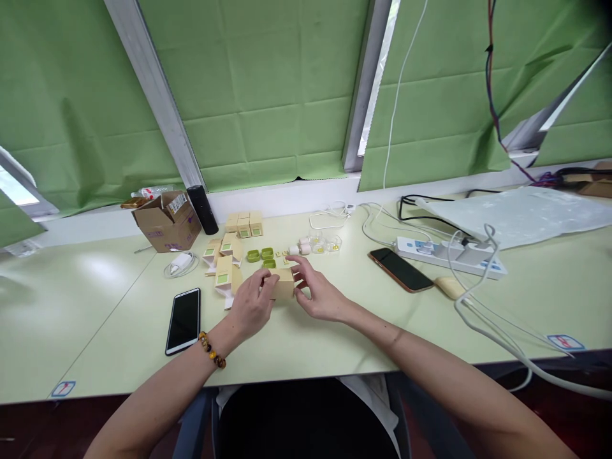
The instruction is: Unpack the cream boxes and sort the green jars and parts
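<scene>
A small tan cardboard box (283,285) is held just above the table in front of me. My left hand (253,302) is closed around its left end, with a beaded bracelet on the wrist. My right hand (321,294) curves its thumb and fingers about the box's right end, the index finger lifted. Just beyond lie green square trays (268,254), small yellowish pieces (282,254), pale pink round pieces (305,246) and clear containers (333,243) with yellow bits inside. Beside my left hand lie tan boxes with open flaps and green labels (224,278).
Closed tan boxes (244,224) stand at the back, near a black cylinder (203,210) and an open carton (167,222). A phone (183,320) lies at left, another phone (400,269) at right. Cables trail around a power strip (449,256) and a cream-coloured mouse (449,287).
</scene>
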